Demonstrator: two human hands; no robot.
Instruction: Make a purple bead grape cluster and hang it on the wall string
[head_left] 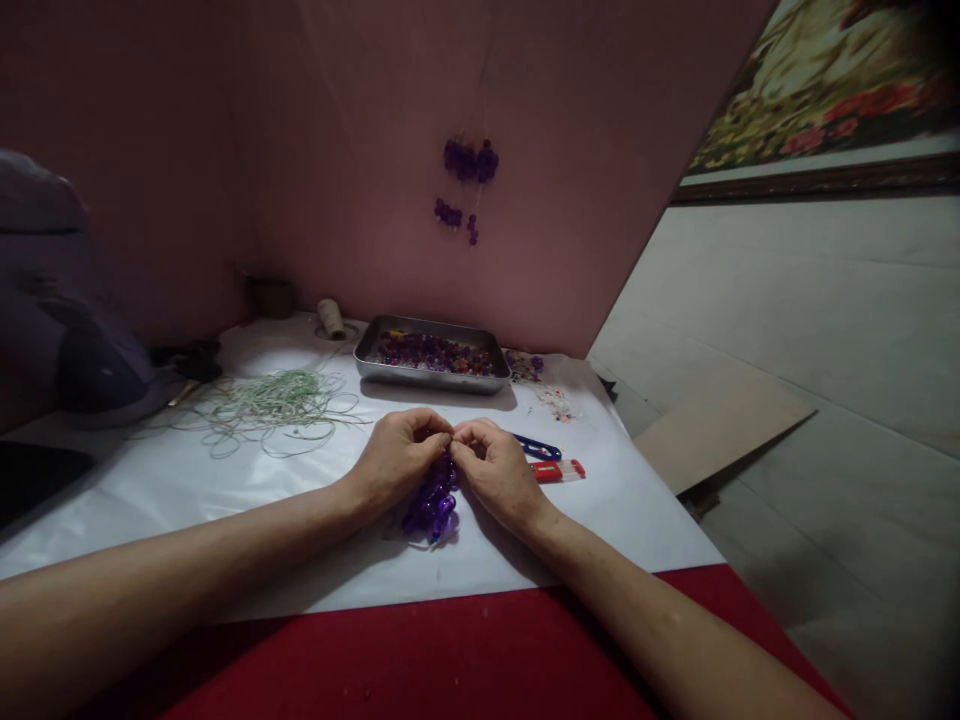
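Note:
My left hand (395, 458) and my right hand (496, 470) meet fingertip to fingertip over a cluster of purple beads (432, 503) that lies on the white sheet (225, 490). Both hands are closed in a pinch at the top of the cluster; whatever thread sits between the fingers is too thin to see. The beads hang down between my palms toward me.
A metal tray (431, 353) of mixed beads stands behind my hands. A tangle of pale cord (270, 405) lies at the left, a cord spool (331, 319) near the wall. Blue snips (538, 448) and a red lighter (557, 470) lie right of my right hand. Purple bead clusters (466, 165) hang on the pink wall.

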